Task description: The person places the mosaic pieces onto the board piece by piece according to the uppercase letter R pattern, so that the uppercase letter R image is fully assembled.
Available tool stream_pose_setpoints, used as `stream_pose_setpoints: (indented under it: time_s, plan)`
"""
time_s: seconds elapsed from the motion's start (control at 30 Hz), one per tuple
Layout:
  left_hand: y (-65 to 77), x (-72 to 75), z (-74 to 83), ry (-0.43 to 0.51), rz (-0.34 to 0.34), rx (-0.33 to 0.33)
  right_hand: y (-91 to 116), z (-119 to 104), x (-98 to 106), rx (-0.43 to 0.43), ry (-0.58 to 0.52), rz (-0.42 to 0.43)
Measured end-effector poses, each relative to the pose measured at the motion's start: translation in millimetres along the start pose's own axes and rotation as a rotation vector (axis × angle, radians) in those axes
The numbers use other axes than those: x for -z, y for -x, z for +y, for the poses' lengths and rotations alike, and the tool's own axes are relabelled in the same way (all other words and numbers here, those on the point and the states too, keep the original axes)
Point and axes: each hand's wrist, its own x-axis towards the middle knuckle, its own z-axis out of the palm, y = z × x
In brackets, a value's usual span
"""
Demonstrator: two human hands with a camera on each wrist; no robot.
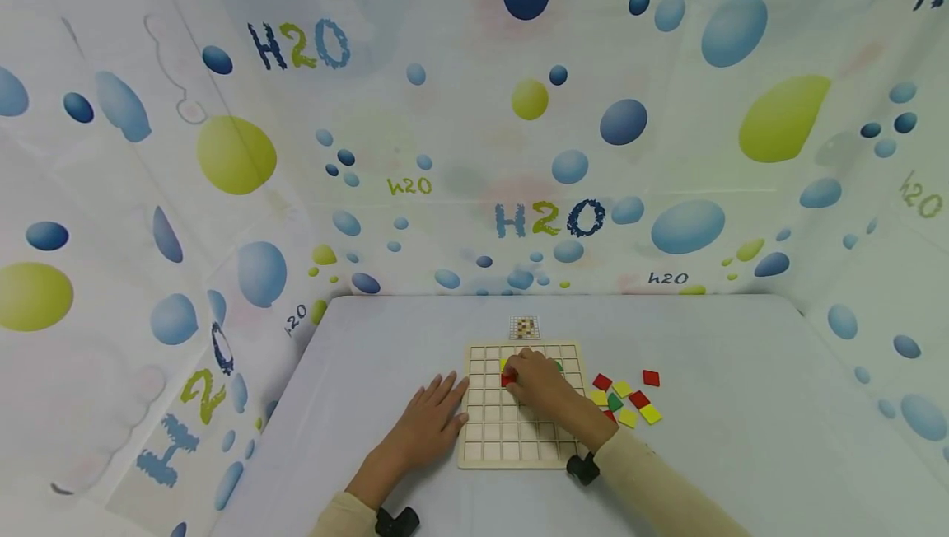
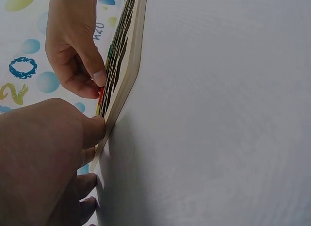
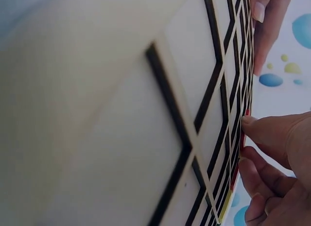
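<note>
A wooden grid board (image 1: 482, 430) with square cells lies on the table. My right hand (image 1: 544, 385) is over its upper part, thumb and fingertips pinching a red tile (image 1: 507, 381) at a cell on the left side. Just beyond that sits a yellow tile (image 1: 503, 364), and part of a green tile (image 1: 559, 366) shows on the hand's far side. My left hand (image 1: 430, 420) lies palm down with fingers extended, its fingertips at the board's left edge. In the right wrist view, red (image 3: 243, 138) shows between the thumb and forefinger.
Loose red, yellow and green tiles are scattered to the right of the board, among them a red tile (image 1: 651, 378) set apart and a green tile (image 1: 614, 402). A small pattern card (image 1: 524, 327) lies behind the board. The white table (image 1: 371, 339) meets a printed curtain (image 1: 445, 109).
</note>
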Motion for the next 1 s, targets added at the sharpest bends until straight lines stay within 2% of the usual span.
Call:
stream_pose_setpoints:
  time_s: [0.17, 0.27, 0.47, 0.57, 0.7, 0.8, 1.0]
  plan:
    - [0.1, 0.8, 0.3, -0.001, -0.006, 0.007, 2.0, 2.2, 3.4, 0.016, -0.026, -0.011]
    - [-0.1, 1.2, 0.6, -0.001, -0.003, 0.007, 5.2, 9.6, 6.2, -0.003, -0.060, -0.003]
    - [0.0, 0.7, 0.8, 0.006, 0.004, 0.002, 21.5, 35.6, 25.6, -0.184, -0.105, 0.030]
    - [-0.4, -0.2, -0.7, 0.003, 0.001, 0.000, 33.4, 53.1, 40.2, -0.296, -0.079, 0.035]
    - [-2.1, -0.5, -3.4, -0.001, -0.004, -0.007, 48.7, 76.0, 60.1, -0.404, -0.043, 0.012]
    - [-1.8, -1.1, -4.5, -0.001, -0.002, -0.013, 58.2, 87.5, 68.0, -0.441, -0.020, -0.023]
    - [-2.0, -2.6, -4.1, -0.003, 0.000, -0.014, 60.2, 101.4, 65.2, -0.448, 0.024, -0.062]
